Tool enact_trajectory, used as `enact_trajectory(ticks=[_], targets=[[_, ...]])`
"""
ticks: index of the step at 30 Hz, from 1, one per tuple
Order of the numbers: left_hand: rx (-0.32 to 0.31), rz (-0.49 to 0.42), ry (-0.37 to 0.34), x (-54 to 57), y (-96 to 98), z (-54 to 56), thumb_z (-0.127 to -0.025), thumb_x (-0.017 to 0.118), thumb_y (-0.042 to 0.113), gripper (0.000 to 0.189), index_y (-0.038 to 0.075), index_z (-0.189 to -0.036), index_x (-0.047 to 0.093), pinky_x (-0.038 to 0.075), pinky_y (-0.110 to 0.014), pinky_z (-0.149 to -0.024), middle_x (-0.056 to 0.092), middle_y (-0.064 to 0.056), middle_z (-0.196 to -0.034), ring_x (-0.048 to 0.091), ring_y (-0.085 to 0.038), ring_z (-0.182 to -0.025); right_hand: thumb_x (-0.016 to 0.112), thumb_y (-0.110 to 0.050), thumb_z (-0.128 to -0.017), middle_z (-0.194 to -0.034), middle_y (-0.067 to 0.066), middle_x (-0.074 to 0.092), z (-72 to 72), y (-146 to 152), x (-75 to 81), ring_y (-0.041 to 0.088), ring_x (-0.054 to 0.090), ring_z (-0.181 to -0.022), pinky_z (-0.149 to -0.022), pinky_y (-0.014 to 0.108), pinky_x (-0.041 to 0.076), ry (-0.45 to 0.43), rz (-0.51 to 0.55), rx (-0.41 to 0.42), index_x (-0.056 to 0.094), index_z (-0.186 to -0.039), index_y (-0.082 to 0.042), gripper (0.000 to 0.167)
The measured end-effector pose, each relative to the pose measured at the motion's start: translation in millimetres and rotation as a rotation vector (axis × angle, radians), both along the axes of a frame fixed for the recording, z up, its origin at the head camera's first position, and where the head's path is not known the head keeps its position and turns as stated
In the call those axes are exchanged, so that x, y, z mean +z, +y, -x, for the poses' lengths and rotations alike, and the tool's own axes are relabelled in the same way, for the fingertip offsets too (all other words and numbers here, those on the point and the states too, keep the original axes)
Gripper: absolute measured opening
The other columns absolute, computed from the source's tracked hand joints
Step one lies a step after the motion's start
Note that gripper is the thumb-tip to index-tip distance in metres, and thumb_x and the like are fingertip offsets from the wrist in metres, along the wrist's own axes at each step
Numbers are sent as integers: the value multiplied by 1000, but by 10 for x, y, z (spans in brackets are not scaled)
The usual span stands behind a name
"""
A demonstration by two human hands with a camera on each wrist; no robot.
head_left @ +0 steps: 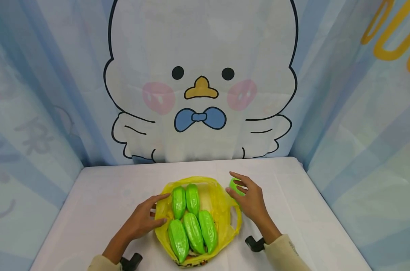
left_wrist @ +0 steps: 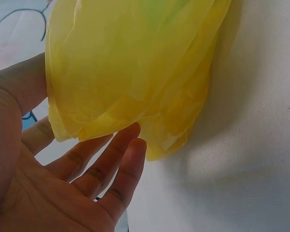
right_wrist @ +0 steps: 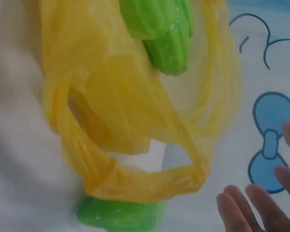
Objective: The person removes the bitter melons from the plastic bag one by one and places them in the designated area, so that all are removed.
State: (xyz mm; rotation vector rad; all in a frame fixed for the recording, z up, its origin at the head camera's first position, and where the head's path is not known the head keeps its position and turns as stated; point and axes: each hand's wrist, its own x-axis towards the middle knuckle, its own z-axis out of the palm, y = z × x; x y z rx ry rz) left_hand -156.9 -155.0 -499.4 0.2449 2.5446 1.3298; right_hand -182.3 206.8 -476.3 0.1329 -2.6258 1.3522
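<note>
1. Counter (head_left: 123,184): pale surface under everything; the light bag could slide on it if tugged from one side.
2. Yellow plastic bag (head_left: 222,216): mouth gaping upward. Its thin walls could fold inward if the left side is pushed.
3. Left hand (head_left: 144,220): fingers spread, touching the bag's left edge. No firm pinch is evident, so the rim could slip away.
4. Right hand (head_left: 252,197): fingers apart, nothing visibly gripped.
5. Five ridged green gourds (head_left: 193,233): inside the bag; could tumble out if it tips.
6. Sixth gourd (right_wrist: 128,215): outside, just beyond the right bag handle (right_wrist: 140,183), near the right hand; its glossy skin could cause a fumble, or the loop could snag.
</note>
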Motion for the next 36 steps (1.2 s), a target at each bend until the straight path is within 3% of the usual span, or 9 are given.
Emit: enact_trajectory(ticks=[8,16,23,27,36], targets=[[-4,-1,-7,9,1,7,-89,85,14,77,23,-158,51,60,-50,-100,49,-16,-162,64,-30,-122,83,-20,-94,-148,0,64,-34,-262,28,26,68,-131,-106,41,60,47,60,66,65,-145,-28,54],[-16,-8,11,0,-18,5,-89,85,14,76,22,-157,52,61,-51,-100,50,-16,-161,65,-30,-122,84,-19,-93,-144,-4,66,-47,-561,-68,21,68,-129,-107,39,59,5,110,104,67,-142,-29,53],[-13,-13,16,2,-20,-5,-89,85,14,76,22,-157,52,61,-51,-99,51,-17,-160,66,-30,-120,84,-20,-93,-143,3,66,-83,-708,-198,29,69,-128,-106,46,60,3,119,159,67,-143,-25,53],[-8,-13,20,9,-18,-12,-88,86,13,76,22,-156,53,61,-51,-98,52,-17,-160,66,-30,-119,83,-22,-94,-141,2,66,-101,-755,-238,27,68,-128,-106,45,60,-11,123,175,67,-142,-23,52],[4,-15,10,25,-11,-22,-88,86,11,77,21,-156,53,61,-51,-99,51,-17,-160,65,-29,-120,83,-21,-94,-140,6,66,-54,-860,-338,34,67,-127,-104,50,60,-43,112,227,67,-142,-16,51]])
